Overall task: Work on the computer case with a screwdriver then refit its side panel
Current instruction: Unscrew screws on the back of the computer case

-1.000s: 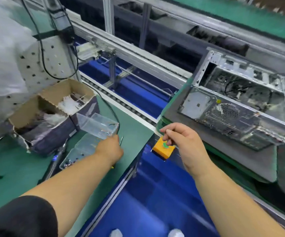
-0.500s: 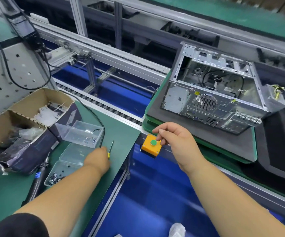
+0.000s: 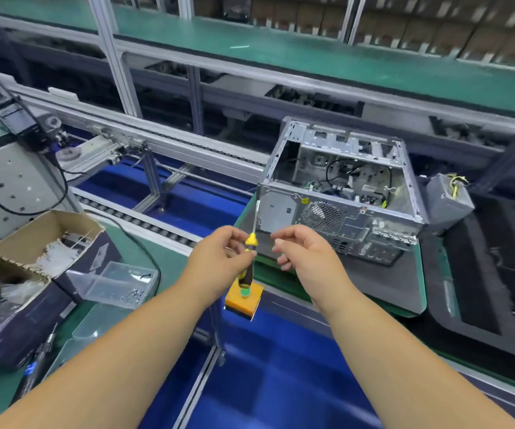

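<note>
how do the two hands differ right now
The left hand grips the screwdriver by its yellow-and-black handle, shaft pointing up; the right hand holds nothing. The left hand's fingers are curled round the tool; the right hand's fingers are loosely curled beside it, not touching it. Both are raised in front of the open computer case, above the orange button box.

Cardboard box (image 3: 18, 274) of white ties, clear tray (image 3: 112, 284) of screws, orange button box (image 3: 244, 300)
</note>
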Demonstrator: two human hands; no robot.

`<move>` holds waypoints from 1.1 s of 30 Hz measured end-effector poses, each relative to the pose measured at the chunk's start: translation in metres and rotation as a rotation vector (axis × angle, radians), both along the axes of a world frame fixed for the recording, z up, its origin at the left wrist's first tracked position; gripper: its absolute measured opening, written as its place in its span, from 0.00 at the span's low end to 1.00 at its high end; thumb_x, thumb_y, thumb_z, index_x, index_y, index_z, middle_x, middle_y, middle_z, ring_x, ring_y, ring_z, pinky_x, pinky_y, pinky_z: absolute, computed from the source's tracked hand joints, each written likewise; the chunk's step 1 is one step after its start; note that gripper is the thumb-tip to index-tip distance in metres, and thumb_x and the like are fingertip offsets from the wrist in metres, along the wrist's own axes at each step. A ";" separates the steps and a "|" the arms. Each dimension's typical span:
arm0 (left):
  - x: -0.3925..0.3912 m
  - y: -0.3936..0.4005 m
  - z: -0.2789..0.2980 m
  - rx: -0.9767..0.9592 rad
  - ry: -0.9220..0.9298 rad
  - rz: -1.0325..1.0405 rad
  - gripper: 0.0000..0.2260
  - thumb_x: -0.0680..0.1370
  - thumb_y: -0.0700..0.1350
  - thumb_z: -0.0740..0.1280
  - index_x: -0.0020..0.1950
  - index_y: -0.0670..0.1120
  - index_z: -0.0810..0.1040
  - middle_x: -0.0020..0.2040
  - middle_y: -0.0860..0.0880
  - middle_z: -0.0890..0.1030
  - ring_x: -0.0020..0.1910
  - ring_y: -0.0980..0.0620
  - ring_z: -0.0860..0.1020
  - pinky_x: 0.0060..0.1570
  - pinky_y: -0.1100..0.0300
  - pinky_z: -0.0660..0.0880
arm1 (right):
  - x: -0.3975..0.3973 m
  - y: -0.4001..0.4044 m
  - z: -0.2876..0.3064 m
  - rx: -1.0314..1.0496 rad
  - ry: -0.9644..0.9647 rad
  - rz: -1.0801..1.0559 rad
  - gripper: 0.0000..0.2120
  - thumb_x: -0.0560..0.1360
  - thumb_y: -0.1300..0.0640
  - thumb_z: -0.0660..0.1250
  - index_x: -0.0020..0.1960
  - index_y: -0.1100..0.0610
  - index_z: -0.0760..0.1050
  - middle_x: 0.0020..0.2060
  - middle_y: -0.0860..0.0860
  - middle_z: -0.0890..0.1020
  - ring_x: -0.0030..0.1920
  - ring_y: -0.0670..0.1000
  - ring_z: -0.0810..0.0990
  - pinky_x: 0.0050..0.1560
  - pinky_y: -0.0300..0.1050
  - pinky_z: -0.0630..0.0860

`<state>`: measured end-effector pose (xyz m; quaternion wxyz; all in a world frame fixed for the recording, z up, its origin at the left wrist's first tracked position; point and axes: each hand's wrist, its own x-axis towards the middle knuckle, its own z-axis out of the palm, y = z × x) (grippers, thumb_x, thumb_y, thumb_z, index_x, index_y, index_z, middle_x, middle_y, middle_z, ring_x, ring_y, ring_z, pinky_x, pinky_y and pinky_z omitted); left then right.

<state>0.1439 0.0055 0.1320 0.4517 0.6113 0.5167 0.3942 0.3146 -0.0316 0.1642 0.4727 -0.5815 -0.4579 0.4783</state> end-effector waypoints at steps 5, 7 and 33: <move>0.058 -0.001 0.032 0.084 -0.008 -0.082 0.09 0.72 0.45 0.74 0.49 0.55 0.79 0.40 0.48 0.79 0.33 0.56 0.75 0.35 0.66 0.75 | 0.043 0.005 0.016 0.004 0.013 -0.036 0.04 0.78 0.58 0.67 0.53 0.54 0.78 0.44 0.50 0.82 0.36 0.44 0.79 0.41 0.40 0.77; 0.084 -0.001 0.042 0.105 -0.005 -0.112 0.09 0.72 0.44 0.74 0.49 0.55 0.79 0.41 0.47 0.79 0.33 0.55 0.74 0.35 0.64 0.75 | 0.066 0.005 0.023 0.015 0.001 -0.059 0.02 0.78 0.57 0.68 0.51 0.53 0.78 0.41 0.48 0.82 0.35 0.42 0.80 0.39 0.38 0.77; 0.308 0.032 0.058 0.170 0.044 -0.171 0.08 0.76 0.42 0.69 0.46 0.56 0.80 0.40 0.56 0.79 0.37 0.63 0.74 0.38 0.71 0.74 | 0.364 0.018 -0.045 -0.310 -0.426 -0.275 0.07 0.74 0.56 0.66 0.45 0.59 0.79 0.31 0.53 0.81 0.32 0.51 0.77 0.46 0.53 0.81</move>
